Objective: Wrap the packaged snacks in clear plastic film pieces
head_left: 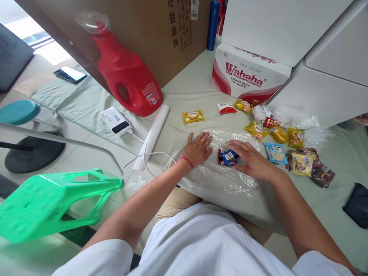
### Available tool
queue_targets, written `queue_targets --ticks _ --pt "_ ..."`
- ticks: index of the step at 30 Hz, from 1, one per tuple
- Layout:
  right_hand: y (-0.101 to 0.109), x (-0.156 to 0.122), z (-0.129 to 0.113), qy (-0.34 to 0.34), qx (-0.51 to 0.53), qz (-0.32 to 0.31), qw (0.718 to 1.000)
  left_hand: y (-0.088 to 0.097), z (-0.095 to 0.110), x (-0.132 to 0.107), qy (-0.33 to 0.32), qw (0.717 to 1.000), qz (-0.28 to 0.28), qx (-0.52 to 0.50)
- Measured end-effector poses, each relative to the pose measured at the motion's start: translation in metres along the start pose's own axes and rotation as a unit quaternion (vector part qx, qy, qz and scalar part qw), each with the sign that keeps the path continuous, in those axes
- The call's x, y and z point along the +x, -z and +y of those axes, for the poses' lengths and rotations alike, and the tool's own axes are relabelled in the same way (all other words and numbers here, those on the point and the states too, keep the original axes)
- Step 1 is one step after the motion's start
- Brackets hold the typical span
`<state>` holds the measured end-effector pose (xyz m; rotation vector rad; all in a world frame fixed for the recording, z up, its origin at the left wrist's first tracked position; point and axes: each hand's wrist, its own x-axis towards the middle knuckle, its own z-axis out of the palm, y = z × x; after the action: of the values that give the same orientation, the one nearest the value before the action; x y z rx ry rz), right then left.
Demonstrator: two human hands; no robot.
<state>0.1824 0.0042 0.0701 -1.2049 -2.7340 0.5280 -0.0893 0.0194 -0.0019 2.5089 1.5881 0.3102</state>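
Note:
My left hand (198,148) lies flat with fingers spread on the left part of a clear plastic film (238,187), which is laid over the cloth. A small blue snack packet (230,156) rests on the film, with a dark red-brown packet (220,158) partly beneath it. My right hand (249,159) is at the right side of these packets, thumb and fingers apart around the blue one's edge. Whether its fingertips touch the packet is hard to see. Beyond my left hand lies a yellow-wrapped snack (193,117).
Several snacks, among them a light-blue packet (275,153), lie to the right near a crumpled clear bag (299,117). A Wahaha carton (247,74) and red detergent bottle (129,78) stand behind. At left are a white film roll (152,136), a cabled power bank (116,120) and green stool (43,203).

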Motion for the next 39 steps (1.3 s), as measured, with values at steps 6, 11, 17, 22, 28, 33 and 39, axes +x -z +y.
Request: queue_targets --ticks 6,11,17,22,28,33,39 --pt "0.001 0.011 0.008 -0.029 0.002 -0.033 0.999 -0.001 -0.001 0.002 0.002 1.000 -0.005 -0.004" --pt "-0.008 0.015 -0.005 -0.049 0.012 -0.020 0.999 -0.001 -0.001 0.000 0.001 1.000 -0.001 -0.015" --pt "-0.011 0.000 -0.008 -0.059 0.034 0.050 0.996 0.001 -0.010 0.005 0.008 0.997 -0.010 -0.074" --pt "0.002 -0.055 -0.023 -0.073 0.052 0.184 0.979 0.025 -0.027 0.002 0.009 0.985 0.105 -0.139" --pt "-0.045 -0.132 -0.042 -0.085 0.087 0.155 0.980 0.045 -0.024 -0.075 -0.232 0.943 0.081 -0.224" --pt "-0.090 -0.147 -0.037 -0.120 0.069 0.207 0.968 0.016 -0.036 -0.117 -0.287 0.936 -0.049 -0.197" --pt "-0.054 -0.137 -0.027 -0.149 0.177 0.156 0.960 0.033 -0.049 -0.096 -0.176 0.921 -0.096 -0.334"
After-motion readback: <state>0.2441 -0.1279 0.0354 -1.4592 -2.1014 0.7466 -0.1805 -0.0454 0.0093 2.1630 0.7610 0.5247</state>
